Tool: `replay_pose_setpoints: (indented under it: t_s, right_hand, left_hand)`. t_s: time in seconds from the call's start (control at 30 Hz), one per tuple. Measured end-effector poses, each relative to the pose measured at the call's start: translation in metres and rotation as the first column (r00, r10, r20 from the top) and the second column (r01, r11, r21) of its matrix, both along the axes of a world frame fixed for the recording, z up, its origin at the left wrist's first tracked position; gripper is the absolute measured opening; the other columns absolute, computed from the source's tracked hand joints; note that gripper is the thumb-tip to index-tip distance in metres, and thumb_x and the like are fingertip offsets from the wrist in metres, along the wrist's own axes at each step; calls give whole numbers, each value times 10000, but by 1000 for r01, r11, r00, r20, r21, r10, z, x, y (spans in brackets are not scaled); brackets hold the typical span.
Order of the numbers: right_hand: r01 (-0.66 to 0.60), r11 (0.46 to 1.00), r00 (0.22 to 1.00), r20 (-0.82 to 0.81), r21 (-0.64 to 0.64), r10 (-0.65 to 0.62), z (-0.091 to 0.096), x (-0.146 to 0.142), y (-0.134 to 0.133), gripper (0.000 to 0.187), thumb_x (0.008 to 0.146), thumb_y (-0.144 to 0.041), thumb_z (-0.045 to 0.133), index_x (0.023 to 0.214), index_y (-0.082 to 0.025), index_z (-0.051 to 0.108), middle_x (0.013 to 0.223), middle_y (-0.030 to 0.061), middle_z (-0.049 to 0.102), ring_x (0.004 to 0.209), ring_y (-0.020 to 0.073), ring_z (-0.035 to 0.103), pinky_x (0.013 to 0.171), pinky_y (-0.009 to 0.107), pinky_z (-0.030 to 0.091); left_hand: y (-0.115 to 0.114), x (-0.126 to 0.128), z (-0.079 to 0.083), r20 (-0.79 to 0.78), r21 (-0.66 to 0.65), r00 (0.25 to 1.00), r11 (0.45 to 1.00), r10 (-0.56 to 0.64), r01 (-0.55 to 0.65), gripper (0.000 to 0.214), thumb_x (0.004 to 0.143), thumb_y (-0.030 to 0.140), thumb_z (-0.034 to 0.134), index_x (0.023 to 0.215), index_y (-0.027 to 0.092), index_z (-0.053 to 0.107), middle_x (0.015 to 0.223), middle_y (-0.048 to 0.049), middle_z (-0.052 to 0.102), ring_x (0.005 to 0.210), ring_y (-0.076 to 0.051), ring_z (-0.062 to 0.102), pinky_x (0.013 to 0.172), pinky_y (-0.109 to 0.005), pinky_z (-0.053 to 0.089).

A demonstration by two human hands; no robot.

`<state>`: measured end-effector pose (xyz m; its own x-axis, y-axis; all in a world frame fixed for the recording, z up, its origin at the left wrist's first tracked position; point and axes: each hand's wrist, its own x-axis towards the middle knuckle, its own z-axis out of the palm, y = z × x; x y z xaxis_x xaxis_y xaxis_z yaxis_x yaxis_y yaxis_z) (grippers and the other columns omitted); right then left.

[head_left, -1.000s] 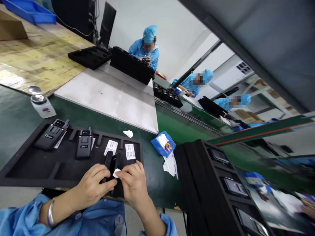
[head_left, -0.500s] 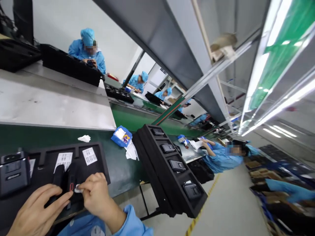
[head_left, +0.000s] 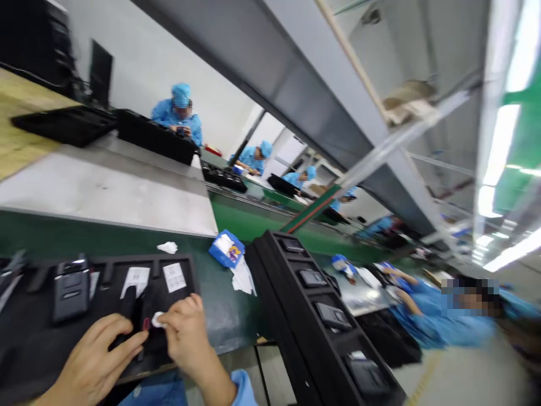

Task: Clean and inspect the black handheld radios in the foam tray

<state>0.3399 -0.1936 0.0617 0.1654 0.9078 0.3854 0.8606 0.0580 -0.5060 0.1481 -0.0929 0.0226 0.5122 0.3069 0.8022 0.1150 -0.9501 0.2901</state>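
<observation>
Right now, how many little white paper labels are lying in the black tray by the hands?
2: one label left, the other label right beside it, both in the black tray above the hands. More may be hidden.

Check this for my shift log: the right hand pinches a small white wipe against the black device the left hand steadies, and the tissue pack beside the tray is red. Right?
Nearly. The head view shows the tissue pack is blue, not red. The right hand does pinch the white wipe against the black device steadied by the left hand.
</observation>
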Motion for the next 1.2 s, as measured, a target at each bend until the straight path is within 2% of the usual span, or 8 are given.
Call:
replay_pose_setpoints:
  t_s: [0.13,0.23,0.4,0.6,0.7,0.9,1.1,1.2]
  right_hand:
    - [2,995,997,-80,103,7,10,14,-10,290,866,-80,511,939,-270,717,820,21,642,792,182,562,785,392,387]
    - [-77,989,984,-153,129,96,25,9,1,305,905,-115,484,997,-307,703,830,31,622,806,210,567,845,461,390]
    - [-288,955,956,35,-75,291,42,-6,18,300,901,-89,506,971,-314,692,801,1,603,796,192,544,995,535,310]
    - [-196,977,970,132,-84,206,20,29,6,295,880,-49,491,924,-258,695,784,-1,607,769,165,526,926,420,330]
    - [-129,991,983,127,-48,134,22,31,1,289,894,-56,482,956,-250,687,812,2,612,770,163,528,864,383,342]
    - [-288,954,952,82,-84,295,41,0,11,314,918,-77,470,1006,-285,687,815,-10,580,798,155,516,1026,471,255]
    - [-199,976,965,159,-85,210,6,37,-8,288,889,-56,491,962,-261,679,799,-12,595,756,158,525,889,390,325]
    - [-154,987,980,121,-45,158,9,44,-14,278,907,-68,493,1009,-261,665,847,-5,606,783,161,536,842,361,345]
  left_hand:
    - [-16,1,12,-100,-89,995,996,14,-23,239,910,112,580,1070,219,722,955,-76,609,970,-216,580,891,-372,532]
    - [-21,3,21,-130,-116,992,993,4,-19,202,912,137,590,1068,198,702,937,-76,585,947,-221,543,853,-392,530]
    - [-26,2,27,-135,-140,991,990,-7,-12,183,903,150,607,1067,169,685,968,-90,574,943,-230,507,818,-406,526]
    - [-26,1,26,-115,-136,993,990,3,-19,190,896,153,619,1069,187,690,926,-79,553,918,-222,496,787,-392,526]
    - [-25,2,27,-126,-137,992,991,-16,-2,200,891,147,622,1072,192,696,923,-79,563,918,-222,508,786,-389,521]
    - [-25,4,26,-140,-138,990,990,-20,0,200,892,134,593,1049,192,704,910,-76,574,900,-215,523,797,-390,515]
    - [-25,3,28,-155,-153,987,988,-30,6,210,882,130,620,1070,181,697,917,-82,554,912,-226,505,795,-401,500]
    - [-25,3,29,-137,-143,990,989,-41,21,207,884,131,620,1072,174,695,923,-86,552,913,-230,499,792,-407,500]
